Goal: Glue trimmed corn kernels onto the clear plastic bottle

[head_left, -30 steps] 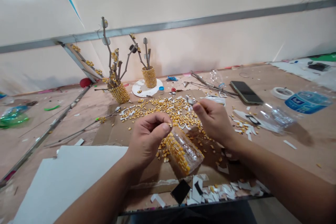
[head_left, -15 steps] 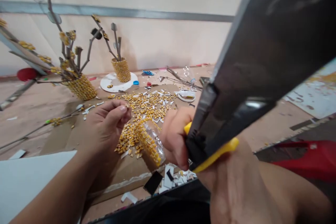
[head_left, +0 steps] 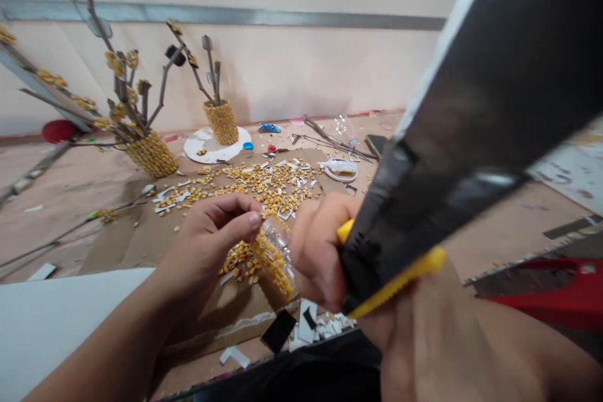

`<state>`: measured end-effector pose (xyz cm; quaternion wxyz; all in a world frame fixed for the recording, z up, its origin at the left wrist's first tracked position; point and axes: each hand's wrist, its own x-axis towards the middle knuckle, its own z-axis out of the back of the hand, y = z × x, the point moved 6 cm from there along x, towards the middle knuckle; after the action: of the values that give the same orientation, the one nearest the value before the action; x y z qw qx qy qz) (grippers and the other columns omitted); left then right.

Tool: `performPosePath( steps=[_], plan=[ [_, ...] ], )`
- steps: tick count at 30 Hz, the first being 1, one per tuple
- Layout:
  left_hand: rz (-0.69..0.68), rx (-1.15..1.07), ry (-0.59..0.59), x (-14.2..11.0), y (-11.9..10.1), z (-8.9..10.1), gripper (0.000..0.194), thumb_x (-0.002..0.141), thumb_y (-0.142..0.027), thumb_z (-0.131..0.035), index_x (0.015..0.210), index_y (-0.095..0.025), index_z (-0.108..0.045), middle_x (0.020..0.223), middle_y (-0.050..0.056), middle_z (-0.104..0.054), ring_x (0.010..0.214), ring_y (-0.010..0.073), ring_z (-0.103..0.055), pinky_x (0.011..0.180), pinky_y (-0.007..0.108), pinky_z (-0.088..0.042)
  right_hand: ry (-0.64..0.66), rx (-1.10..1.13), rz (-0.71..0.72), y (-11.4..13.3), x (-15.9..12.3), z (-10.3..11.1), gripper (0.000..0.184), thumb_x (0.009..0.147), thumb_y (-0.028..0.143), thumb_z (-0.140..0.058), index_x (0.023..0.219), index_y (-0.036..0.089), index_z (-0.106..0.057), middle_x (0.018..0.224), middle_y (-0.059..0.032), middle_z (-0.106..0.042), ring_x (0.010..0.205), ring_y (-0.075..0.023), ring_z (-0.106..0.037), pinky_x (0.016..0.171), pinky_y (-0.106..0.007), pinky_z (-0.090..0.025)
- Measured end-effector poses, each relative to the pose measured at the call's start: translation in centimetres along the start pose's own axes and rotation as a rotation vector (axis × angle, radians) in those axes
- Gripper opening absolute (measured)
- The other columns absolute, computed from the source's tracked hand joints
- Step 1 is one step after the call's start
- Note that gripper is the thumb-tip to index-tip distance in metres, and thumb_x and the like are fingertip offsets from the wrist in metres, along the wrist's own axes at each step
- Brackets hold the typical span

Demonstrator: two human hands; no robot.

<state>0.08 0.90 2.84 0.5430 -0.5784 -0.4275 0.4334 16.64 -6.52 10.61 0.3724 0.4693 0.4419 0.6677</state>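
Note:
My left hand point(head_left: 221, 226) is closed in a pinch, with a corn kernel barely showing at its fingertips. Those fingertips are at the upper end of a clear plastic cup point(head_left: 284, 245), whose left side is covered in rows of corn kernels point(head_left: 272, 260). My right hand point(head_left: 320, 245) is wrapped round a large black tool with yellow edges point(head_left: 452, 144), which looms close to the camera; its kind is unclear. The right fingers hide the cup's right side, so I cannot tell whether they touch it. Loose corn kernels point(head_left: 264, 185) lie behind the cup on cardboard point(head_left: 127, 232).
Two kernel-covered pots with twigs, one large point(head_left: 153, 156) and one small point(head_left: 221, 122), stand at the back left. White and black scraps point(head_left: 279, 330) lie at the front edge. A white sheet point(head_left: 56, 326) is at left, a red plastic object point(head_left: 551, 289) at right.
My left hand has moved right, from over the kernels to the plastic cup's upper end. The right hand and black tool shift slightly right in view, as the whole scene does.

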Motion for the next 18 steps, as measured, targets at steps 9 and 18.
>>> performPosePath(
  steps=[9, 18],
  plan=[
    [0.100, -0.034, 0.170, -0.8, -0.7, -1.4, 0.028, 0.079, -0.043, -0.087, 0.079, -0.016, -0.078, 0.078, 0.005, -0.071, 0.073, 0.0163, -0.061, 0.068, 0.026, -0.045, 0.083, 0.197, -0.007, -5.8, 3.6, 1.0, 0.015, 0.087, 0.035, -0.083, 0.093, 0.024, -0.077, 0.080, 0.0006, -0.068, 0.071, -0.0137, -0.062, 0.063, -0.029, -0.051],
    [0.170, -0.027, 0.229, -1.5, -0.3, -2.1, 0.032, 0.085, -0.047, -0.080, 0.081, -0.016, -0.075, 0.061, -0.002, -0.054, 0.054, 0.0086, -0.035, 0.050, 0.022, -0.020, 0.029, -0.126, 0.308, -6.0, 2.9, 0.8, 0.006, 0.098, 0.021, -0.071, 0.095, 0.025, -0.075, 0.086, -0.0015, -0.072, 0.080, -0.0166, -0.066, 0.074, -0.034, -0.051]
  ],
)
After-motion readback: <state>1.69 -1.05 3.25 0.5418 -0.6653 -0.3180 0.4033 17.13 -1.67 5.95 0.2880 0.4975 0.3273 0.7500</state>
